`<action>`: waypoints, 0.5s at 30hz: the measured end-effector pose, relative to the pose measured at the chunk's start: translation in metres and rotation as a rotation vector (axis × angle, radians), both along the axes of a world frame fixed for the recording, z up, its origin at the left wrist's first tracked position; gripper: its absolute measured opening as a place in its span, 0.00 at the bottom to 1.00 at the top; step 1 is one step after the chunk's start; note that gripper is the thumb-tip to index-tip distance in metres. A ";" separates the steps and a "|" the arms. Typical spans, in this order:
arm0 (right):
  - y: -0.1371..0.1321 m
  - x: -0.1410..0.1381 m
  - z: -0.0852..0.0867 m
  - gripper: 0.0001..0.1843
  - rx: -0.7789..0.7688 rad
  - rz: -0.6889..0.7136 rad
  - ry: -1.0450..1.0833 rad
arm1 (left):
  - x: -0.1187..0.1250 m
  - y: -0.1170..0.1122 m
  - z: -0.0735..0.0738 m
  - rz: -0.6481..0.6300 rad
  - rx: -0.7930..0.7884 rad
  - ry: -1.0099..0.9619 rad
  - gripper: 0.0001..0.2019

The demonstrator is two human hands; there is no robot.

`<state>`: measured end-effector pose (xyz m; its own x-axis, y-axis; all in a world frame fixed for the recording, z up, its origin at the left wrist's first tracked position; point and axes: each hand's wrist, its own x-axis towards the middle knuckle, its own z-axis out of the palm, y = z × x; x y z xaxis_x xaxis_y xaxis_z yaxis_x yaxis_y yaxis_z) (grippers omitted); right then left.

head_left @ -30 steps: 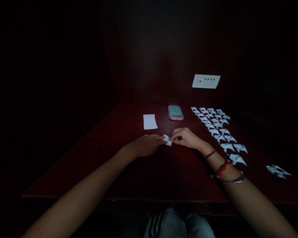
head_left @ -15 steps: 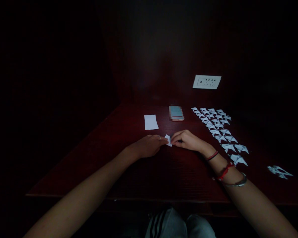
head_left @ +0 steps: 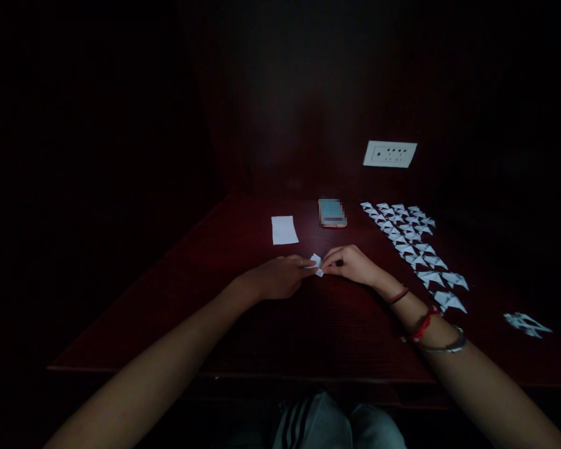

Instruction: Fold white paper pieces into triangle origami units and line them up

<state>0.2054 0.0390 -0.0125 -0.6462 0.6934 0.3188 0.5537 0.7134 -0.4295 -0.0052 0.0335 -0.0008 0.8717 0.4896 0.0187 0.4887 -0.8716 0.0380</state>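
Between my two hands is a small folded piece of white paper (head_left: pixel 316 260), partly hidden by the fingers. My left hand (head_left: pixel 284 276) is closed on its left side, with fingers pressed on the paper. From the right, my right hand (head_left: pixel 349 262) pinches the paper's edge between thumb and fingertips. Just beyond my left hand, a flat white paper sheet (head_left: pixel 284 230) lies on the dark red table (head_left: pixel 177 299). Its surface looks blank.
A phone (head_left: pixel 331 212) with a blurred screen lies at the back. Rows of several folded paper figures (head_left: pixel 415 260) spread along the right. Another white folded piece (head_left: pixel 526 325) sits near the right edge. A socket plate (head_left: pixel 389 154) is on the back wall.
My fingers have shifted only slightly on the folded paper, the left hand dropping a touch. Everything else stays in place.
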 end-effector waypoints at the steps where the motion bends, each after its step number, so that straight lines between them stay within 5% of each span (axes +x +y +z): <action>1: 0.000 0.000 -0.001 0.08 -0.002 -0.014 0.012 | 0.000 -0.001 0.001 -0.001 -0.010 0.007 0.21; 15: 0.000 0.000 0.002 0.08 -0.021 0.067 -0.018 | 0.002 -0.007 0.007 -0.022 -0.056 -0.029 0.21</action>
<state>0.2056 0.0385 -0.0108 -0.6971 0.6548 0.2920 0.5127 0.7400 -0.4353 -0.0035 0.0268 0.0066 0.8816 0.4717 0.0175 0.4678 -0.8781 0.1007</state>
